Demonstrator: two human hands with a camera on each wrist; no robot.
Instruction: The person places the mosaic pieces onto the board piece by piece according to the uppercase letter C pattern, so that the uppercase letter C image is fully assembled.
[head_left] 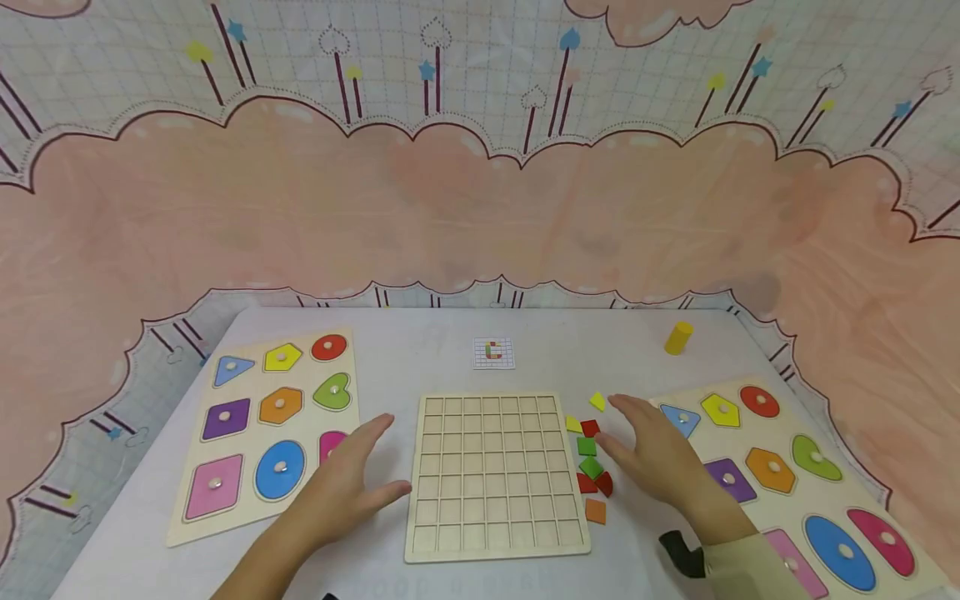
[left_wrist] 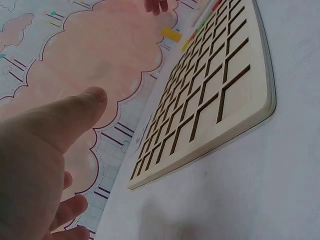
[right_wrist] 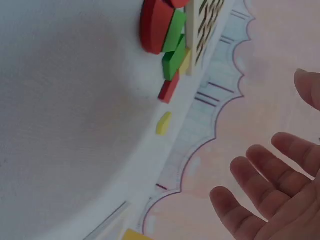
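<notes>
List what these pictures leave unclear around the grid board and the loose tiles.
- Pattern card: too small in the head view to read.
- Pink piece on the left puzzle board: partly hidden by the left hand.
- Tiles: right hand may hide some.

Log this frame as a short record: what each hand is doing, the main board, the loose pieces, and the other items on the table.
left hand: open, fingers straight, beside the left edge of the grid board, holding nothing
right hand: open, just right of the small tiles, holding nothing
grid board: wooden, flat at table centre, all visible cells empty
small tiles: red, green, yellow and orange, loose along the board's right edge
pattern card: behind the board
yellow cylinder: upright, far right
shape puzzles: one left, one right, pieces seated
</notes>
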